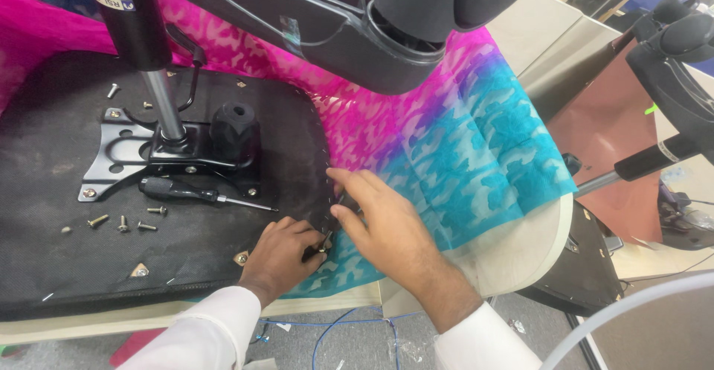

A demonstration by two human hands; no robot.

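A pale rounded surface [520, 255] carries a pink-and-turquoise patterned cloth [461, 139], on which an upturned black chair seat [44, 251] lies with loose screws [123, 225].

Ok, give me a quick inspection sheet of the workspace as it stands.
Surface: table edge draped with pink and teal cloth.
Job's things: upturned black seat base, metal plate bolted on.
Clutter: screwdriver, loose screws.
Grips: left hand and right hand pinch at the seat's stapled edge; what they hold is hidden.
Cables: blue wire on the floor.
Surroundings: another chair at right.
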